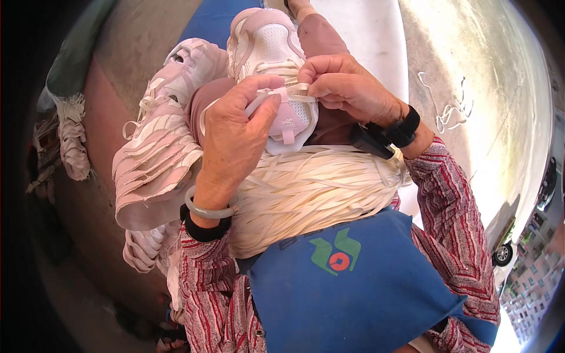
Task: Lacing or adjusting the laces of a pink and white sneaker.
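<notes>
A pale pink and white shoe upper (272,47) lies over my lap, its tongue with a pull tab pointing toward me. White lace (297,87) runs across its throat. My left hand (240,120) pinches lace between thumb and forefinger at the left edge of the tongue. On the other side, my right hand (353,88) is closed on the lace close to the eyelets, its lower fingers curled. A thick bundle of loose cream laces (318,191) rests across my lap, just below the shoe upper.
Stacked pink shoe uppers (156,159) pile up at my left. Farther left hangs another white bunch (73,141). A blue apron (353,288) covers my lap's near side. Stray laces (450,112) lie on the concrete floor at the right. A wheel (503,254) shows at the far right.
</notes>
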Tool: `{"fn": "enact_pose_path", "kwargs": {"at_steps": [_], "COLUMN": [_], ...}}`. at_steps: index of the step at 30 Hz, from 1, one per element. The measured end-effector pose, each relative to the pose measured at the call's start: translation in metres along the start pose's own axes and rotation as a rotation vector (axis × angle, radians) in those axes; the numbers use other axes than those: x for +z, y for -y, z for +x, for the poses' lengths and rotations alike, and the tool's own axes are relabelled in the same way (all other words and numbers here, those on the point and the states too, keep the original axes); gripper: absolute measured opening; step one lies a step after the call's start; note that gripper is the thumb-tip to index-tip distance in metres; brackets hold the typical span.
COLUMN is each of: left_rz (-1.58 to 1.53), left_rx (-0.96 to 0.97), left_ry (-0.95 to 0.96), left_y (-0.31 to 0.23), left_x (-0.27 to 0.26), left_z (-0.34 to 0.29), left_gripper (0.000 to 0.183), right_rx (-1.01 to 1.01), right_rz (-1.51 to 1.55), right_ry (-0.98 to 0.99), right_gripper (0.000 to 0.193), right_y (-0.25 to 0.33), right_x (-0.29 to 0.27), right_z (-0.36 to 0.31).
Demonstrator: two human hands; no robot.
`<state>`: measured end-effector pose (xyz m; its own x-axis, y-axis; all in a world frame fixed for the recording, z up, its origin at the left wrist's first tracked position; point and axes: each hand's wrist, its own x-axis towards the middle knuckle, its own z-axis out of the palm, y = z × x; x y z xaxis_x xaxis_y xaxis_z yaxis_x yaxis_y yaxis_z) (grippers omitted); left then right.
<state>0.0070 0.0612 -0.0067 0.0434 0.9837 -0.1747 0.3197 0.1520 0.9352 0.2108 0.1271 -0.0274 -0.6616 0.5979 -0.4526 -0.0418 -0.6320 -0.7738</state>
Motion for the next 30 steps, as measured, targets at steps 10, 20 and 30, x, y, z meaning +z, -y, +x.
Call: {"fn": "enact_pose_path", "kwargs": {"at_steps": [10, 20, 30], "left_rz": [0.384, 0.383, 0.247], "left_rx": [0.282, 0.683, 0.421], "left_ry": [-0.007, -0.338, -0.236], "left_y": [0.003, -0.006, -0.002], "left_x": [0.0, -0.008, -0.011], "left_z": [0.025, 0.023, 0.014], "left_gripper": [0.015, 0.02, 0.021], "right_rx": [-0.358, -0.563, -0.259], "right_rz": [-0.542, -0.962, -0.484], "right_ry": [-0.161, -0.153, 0.072], "right_gripper": [0.009, 0.021, 0.017], "right_y": [0.0, 0.002, 0.007], "right_x": [0.008, 0.0, -0.005], "right_z": [-0.015, 0.002, 0.005]}}
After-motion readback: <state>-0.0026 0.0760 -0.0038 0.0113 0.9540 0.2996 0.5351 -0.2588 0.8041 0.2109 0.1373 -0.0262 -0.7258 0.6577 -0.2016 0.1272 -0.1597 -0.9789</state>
